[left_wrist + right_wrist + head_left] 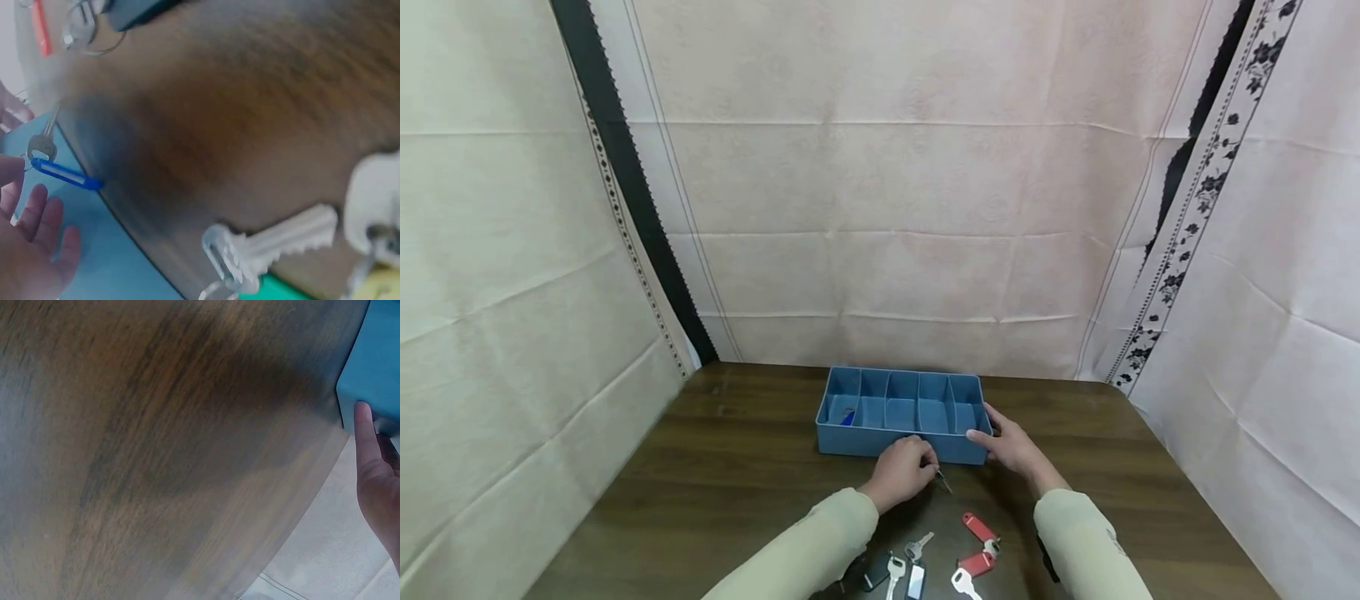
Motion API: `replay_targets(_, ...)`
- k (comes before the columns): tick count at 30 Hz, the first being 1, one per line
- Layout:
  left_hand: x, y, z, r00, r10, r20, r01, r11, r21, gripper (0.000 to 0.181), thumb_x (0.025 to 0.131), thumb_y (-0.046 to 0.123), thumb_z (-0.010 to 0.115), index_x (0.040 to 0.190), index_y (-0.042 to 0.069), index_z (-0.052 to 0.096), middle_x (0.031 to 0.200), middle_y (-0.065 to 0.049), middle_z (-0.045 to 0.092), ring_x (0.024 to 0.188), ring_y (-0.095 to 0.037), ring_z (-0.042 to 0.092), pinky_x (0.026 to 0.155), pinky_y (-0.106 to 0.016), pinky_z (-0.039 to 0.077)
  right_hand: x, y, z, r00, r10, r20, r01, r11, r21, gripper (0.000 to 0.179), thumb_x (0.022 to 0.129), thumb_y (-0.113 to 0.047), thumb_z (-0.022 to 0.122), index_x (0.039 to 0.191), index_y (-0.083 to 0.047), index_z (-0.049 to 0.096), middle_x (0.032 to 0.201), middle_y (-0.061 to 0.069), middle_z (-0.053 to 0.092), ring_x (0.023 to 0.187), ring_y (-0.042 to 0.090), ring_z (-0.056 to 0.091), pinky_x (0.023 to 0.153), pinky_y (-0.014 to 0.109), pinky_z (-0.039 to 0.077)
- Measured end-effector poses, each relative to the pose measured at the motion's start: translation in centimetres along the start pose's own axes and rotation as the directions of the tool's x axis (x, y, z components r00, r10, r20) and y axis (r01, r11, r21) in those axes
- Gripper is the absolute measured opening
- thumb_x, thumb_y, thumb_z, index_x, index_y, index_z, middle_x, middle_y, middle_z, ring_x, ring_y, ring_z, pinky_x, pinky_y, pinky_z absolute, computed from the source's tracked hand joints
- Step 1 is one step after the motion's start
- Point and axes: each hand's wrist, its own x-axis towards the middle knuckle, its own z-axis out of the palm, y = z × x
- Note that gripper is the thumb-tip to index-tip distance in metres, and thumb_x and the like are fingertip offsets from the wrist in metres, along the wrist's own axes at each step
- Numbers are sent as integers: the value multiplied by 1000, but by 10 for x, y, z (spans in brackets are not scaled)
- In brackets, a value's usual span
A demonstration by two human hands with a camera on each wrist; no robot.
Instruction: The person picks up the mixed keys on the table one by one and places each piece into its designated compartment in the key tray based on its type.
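A blue box (887, 443) with a row of several compartments stands on the wooden table. My left hand (904, 471) is in front of it, thumb and forefinger pinching the ring of a key (44, 145) with a blue key tag (65, 174). The other fingers are loosely spread. My right hand (1017, 446) holds the box's right end, thumb at the front and fingers along the side. A blue item (847, 417), perhaps another key tag, lies in the leftmost compartment; the other compartments show nothing inside.
Near the table's front lie keys with red key tags (977, 527), a key with a dark tag (915, 582) and other loose keys (917, 547). A green tag (275, 289) and a yellow tag (375, 286) show in the left wrist view. Pale cloth (880, 183) hangs behind.
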Motion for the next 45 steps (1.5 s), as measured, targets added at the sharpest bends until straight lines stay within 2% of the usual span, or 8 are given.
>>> replay_targets(7, 1, 1, -26, 999, -40, 8, 41, 990, -136, 13, 92, 19, 72, 79, 21, 70, 82, 10, 57, 75, -7, 51, 67, -24, 48, 0, -1, -1, 1000, 1, 0, -1, 1000, -17, 104, 82, -66, 64, 160, -18, 16, 157, 26, 28, 129, 48, 47, 100, 60, 43)
replay_targets(15, -5, -4, -58, 997, -72, 20, 75, 962, -263, 11, 94, 17, 70, 84, 20, 70, 88, 8, 60, 81, -11, 55, 71, -25, 51, -4, -3, 0, 1000, 20, 9, -20, 1000, -12, 105, 81, -68, 63, 160, -19, 16, 157, 28, 27, 125, 47, 51, 101, 62, 41)
replay_targets(19, -4, -7, -74, 996, -90, 0, 86, 950, -299, 10, 95, 18, 69, 86, 20, 71, 91, 8, 61, 84, -12, 56, 75, -28, 52, -4, -1, 1, 1000, 23, 10, -22, 1000, -19, 107, 79, -69, 63, 161, -20, 15, 158, 26, 26, 128, 48, 48, 101, 61, 41)
replay_targets(26, 1, -14, -101, 990, -124, -69, 94, 937, -338, 7, 97, 21, 67, 91, 19, 71, 95, 5, 64, 89, -16, 58, 79, -32, 54, -2, -1, -1, 1000, 7, 17, -7, 1000, -4, 105, 81, -66, 64, 160, -18, 16, 157, 27, 26, 131, 49, 44, 100, 58, 45)
replay_targets(35, 11, -26, -131, 973, -182, -140, 125, 931, -342, 6, 96, 20, 67, 93, 17, 71, 98, 3, 67, 91, -17, 58, 83, -35, 53, 1, -1, -2, 1000, 2, 19, -1, 1000, -8, 102, 82, -65, 65, 160, -17, 18, 157, 28, 26, 133, 49, 41, 98, 54, 47)
replay_targets(41, 19, -36, -147, 955, -203, -218, 120, 932, -341, 7, 95, 19, 68, 93, 13, 72, 97, 0, 68, 91, -18, 58, 84, -38, 52, 1, 1, 0, 1000, -11, 18, 11, 1000, 5, 98, 86, -61, 65, 160, -16, 19, 157, 28, 26, 135, 49, 39, 97, 53, 48)
replay_targets(45, 24, -43, -155, 940, -248, -234, 152, 918, -365, 9, 96, 20, 67, 94, 13, 72, 98, -2, 68, 92, -20, 59, 84, -38, 52, 3, 2, 0, 1000, -14, 13, 14, 1000, 14, 94, 88, -57, 65, 160, -17, 19, 157, 27, 26, 136, 49, 38, 97, 52, 49)
